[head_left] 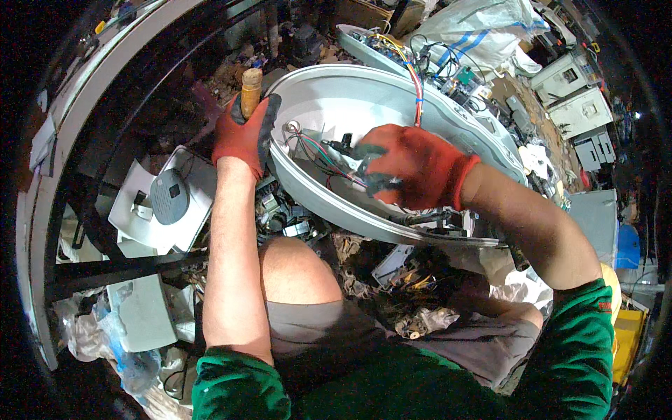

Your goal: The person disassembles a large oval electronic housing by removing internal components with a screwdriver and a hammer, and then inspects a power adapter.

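Observation:
My left hand [245,136], in a red glove with dark fingers, is closed round a wooden tool handle [251,87] that stands upright. Whatever is on the handle's other end stays hidden. This hand rests against the left end of a big oval pale-grey plastic housing [308,185]. Inside the housing, my right hand [416,168], gloved alike, has its fingers curled by a bundle of thin coloured wires [336,165]. A black part [341,145] shows at its fingertips, but what exactly the fingers grip cannot be made out.
A second grey shell [371,49] with circuit parts and loose cables lies beyond the housing. A white sack [476,31] is at the far right. To my left are a white plastic piece with a grey disc [170,196] and a dark metal frame [140,271]. Scrap covers the ground.

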The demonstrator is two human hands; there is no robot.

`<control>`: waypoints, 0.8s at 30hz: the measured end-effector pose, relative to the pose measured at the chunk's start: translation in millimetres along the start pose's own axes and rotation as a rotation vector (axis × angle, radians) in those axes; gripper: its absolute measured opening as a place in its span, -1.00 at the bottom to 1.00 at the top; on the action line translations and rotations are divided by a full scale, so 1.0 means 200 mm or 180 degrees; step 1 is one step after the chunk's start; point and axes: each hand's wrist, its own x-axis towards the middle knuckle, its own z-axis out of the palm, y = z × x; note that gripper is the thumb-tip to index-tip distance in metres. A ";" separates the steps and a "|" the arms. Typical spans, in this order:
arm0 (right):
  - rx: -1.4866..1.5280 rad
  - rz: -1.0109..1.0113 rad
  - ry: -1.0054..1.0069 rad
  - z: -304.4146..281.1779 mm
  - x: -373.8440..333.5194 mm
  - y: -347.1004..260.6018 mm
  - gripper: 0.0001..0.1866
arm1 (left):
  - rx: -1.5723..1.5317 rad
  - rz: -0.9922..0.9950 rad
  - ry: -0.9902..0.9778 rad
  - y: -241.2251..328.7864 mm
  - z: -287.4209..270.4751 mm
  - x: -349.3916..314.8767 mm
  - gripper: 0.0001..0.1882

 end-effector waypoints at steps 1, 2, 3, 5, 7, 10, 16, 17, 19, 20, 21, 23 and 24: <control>-0.0227 0.0082 -0.0035 -0.01 -0.02 0.02 -0.77 | -0.0165 0.0031 -0.0058 -0.01 0.00 0.01 -0.42; -0.0455 0.0168 -0.0083 0.00 -0.06 0.07 -0.78 | -0.0341 0.0053 -0.0118 -0.03 0.01 0.02 -0.43; -0.0682 0.0250 -0.0132 0.01 -0.09 0.12 -0.79 | -0.0160 0.0120 0.0063 -0.05 0.02 0.03 -0.44; -0.1373 0.0774 0.0301 -0.05 -0.11 0.22 -0.80 | 0.0191 0.0223 0.0411 -0.08 0.05 0.03 -0.46; -0.1532 0.0226 0.0308 -0.14 -0.13 0.27 -0.80 | -0.0194 0.0019 -0.0044 -0.09 0.03 0.04 -0.43; 0.1244 0.2361 -0.0114 -0.03 -0.11 0.25 -0.63 | -0.0140 -0.0031 0.0140 -0.11 0.03 0.06 -0.43; 0.2664 0.3322 -0.1151 0.18 -0.05 0.21 -0.47 | -0.0412 0.0018 0.0004 -0.05 0.06 0.02 -0.47; 0.2223 0.2895 -0.0810 0.14 -0.03 0.15 -0.50 | -0.0458 -0.0036 -0.0029 -0.01 0.04 0.00 -0.47; 0.1348 0.2041 -0.0122 0.09 -0.01 0.08 -0.56 | -0.0446 -0.0051 -0.0004 -0.06 0.02 0.03 -0.48; 0.0139 0.1810 -0.0360 0.08 0.02 0.09 -0.61 | -0.0446 -0.0054 0.0001 -0.08 0.01 0.04 -0.48; -0.0553 0.1022 -0.0249 0.08 0.03 0.08 -0.60 | -0.0515 -0.0078 0.0021 -0.10 0.01 0.05 -0.49; -0.1875 -0.0530 -0.0031 0.09 0.04 0.03 -0.56 | -0.0662 -0.0148 -0.0005 -0.06 0.02 0.02 -0.51; -0.1812 -0.0999 0.0173 0.11 0.01 0.07 -0.48 | -0.0587 -0.0069 -0.0009 -0.04 0.03 0.01 -0.51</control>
